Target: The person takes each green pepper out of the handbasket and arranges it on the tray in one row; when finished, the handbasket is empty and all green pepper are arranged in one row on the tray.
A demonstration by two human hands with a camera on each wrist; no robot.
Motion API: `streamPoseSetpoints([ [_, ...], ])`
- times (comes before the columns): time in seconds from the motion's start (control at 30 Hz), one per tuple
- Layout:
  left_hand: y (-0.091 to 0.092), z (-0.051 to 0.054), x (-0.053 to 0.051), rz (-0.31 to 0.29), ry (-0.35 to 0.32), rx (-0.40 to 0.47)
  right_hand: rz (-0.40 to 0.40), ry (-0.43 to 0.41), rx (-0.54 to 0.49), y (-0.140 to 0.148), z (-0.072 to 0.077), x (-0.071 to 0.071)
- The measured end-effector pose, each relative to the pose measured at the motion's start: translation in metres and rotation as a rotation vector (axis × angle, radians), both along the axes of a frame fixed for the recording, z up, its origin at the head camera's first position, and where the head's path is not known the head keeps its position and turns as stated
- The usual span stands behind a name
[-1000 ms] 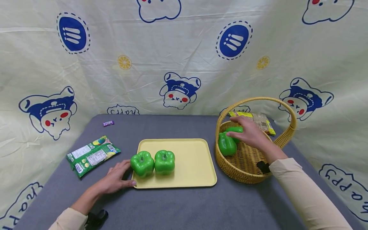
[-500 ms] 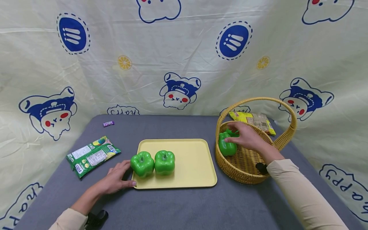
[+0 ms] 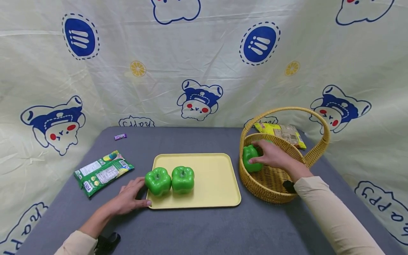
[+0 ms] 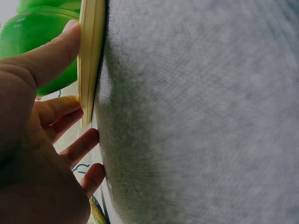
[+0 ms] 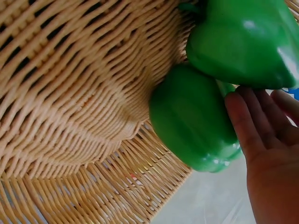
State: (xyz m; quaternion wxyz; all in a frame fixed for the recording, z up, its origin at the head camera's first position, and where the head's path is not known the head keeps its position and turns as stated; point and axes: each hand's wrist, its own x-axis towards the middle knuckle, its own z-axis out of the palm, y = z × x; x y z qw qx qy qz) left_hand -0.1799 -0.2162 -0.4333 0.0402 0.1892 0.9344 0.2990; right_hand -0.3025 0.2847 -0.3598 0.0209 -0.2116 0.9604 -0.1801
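Observation:
My left hand [image 3: 129,200] rests at the near-left corner of the yellow tray [image 3: 211,180]; in the left wrist view, thumb and fingertips touch the tray's rim [image 4: 88,65], the fingers spread. Two green peppers, one [image 3: 158,181] beside the other [image 3: 183,180], stand upright on the tray's left half. My right hand [image 3: 272,156] is inside the wicker basket [image 3: 271,196] at a green pepper [image 3: 250,159], thumb on its near side. In the right wrist view, nearly straight fingers reach between an upper pepper [image 5: 243,44] and a lower one [image 5: 191,119]; the thumb cannot be made out there.
A green snack packet [image 3: 103,173] lies left of the tray, with a small purple packet [image 3: 120,136] farther back. Behind the basket is a yellow packet [image 3: 283,133]. The basket's tall handle [image 3: 288,109] arches over it. A printed cloth [image 3: 204,53] hangs behind the table.
My right hand has moved nearer and lower in the basket, from beside the rear pepper to the front one. My left hand and the two peppers on the tray have stayed in place.

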Motion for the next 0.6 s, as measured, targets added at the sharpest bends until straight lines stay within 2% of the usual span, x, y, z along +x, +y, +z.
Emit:
streamPoseSetpoints([
  [0.3, 0.0006, 0.0022, -0.0002, 0.002, -0.007, -0.012, 0.003, -0.007, 0.044, 0.0007, -0.007, -0.0037],
  [0.6, 0.0007, 0.0032, 0.0009, 0.002, 0.005, -0.013, 0.001, -0.077, 0.027, 0.0011, -0.011, -0.0028],
])
